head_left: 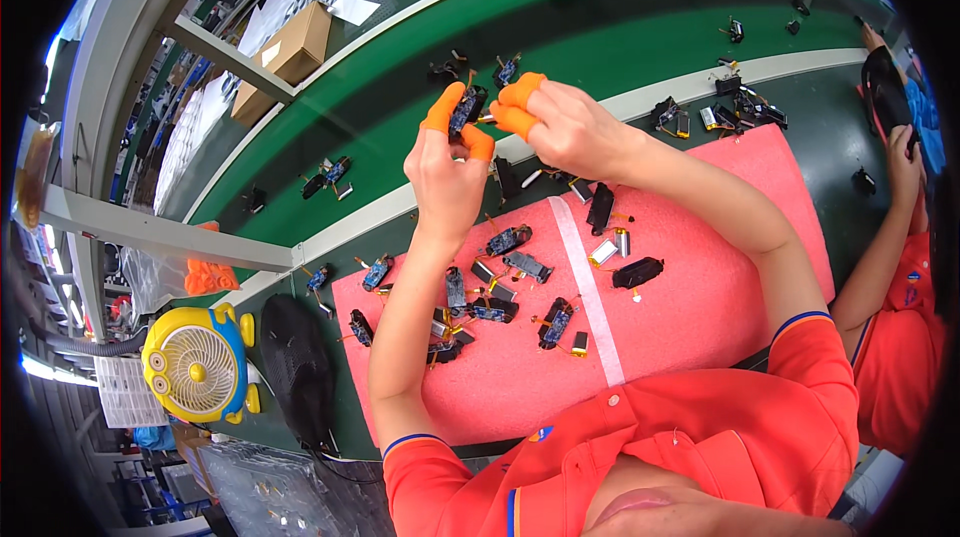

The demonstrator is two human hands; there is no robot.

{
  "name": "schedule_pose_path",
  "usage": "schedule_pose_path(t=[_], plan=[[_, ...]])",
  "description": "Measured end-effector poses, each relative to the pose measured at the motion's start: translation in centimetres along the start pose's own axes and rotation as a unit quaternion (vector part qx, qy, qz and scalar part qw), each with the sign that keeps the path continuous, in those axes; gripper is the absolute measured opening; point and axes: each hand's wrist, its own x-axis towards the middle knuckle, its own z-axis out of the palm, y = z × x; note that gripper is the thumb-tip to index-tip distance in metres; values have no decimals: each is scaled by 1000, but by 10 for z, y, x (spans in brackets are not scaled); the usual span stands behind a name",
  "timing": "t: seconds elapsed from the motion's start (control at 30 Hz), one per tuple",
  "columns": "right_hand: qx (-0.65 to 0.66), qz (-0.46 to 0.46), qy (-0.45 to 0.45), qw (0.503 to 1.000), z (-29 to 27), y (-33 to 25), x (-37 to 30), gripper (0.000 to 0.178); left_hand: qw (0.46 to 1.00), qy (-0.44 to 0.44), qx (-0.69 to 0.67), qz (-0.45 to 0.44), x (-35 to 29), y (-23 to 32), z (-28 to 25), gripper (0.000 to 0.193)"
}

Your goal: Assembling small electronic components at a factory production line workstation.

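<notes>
Raised over the far edge of the bench, my left hand point(445, 177) pinches a small black electronic module point(466, 113) with a blue circuit board, between orange-covered fingertips. Close beside it on the right, my right hand point(575, 132) has its orange-covered fingers drawn together at the module's side. A tiny item may be between them, too small to name. Below my hands lies a pink foam mat point(700, 227) with a pale strip across it. Several similar modules point(555, 323) with loose wires are scattered on its left half. Silver battery cells point(603, 254) and a black casing point(638, 273) lie right of the strip.
A green conveyor belt point(620, 12) runs behind the bench, carrying more modules point(328, 177). A yellow-and-blue fan point(197, 365) and a black mesh object point(296, 372) stand at left. A white metal frame point(170, 227) rises there. Another person's hand point(903, 162) works at far right.
</notes>
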Motion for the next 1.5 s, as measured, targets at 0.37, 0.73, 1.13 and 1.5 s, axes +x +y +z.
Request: schedule_pose_path(t=[0.37,0.73,1.13,1.5], plan=[[76,-74,42,993,5,8,-1,33,919,-72,-367,-122,-1,3,5,41],[227,164,93,956,12,-2,7,42,920,-80,-363,-125,0,1,2,44],[287,217,121,925,19,-17,3,38,948,-69,-294,-95,-4,18,2,61],[350,320,35,880,1,-2,13,27,978,-116,-10,171,2,-7,-8,70]])
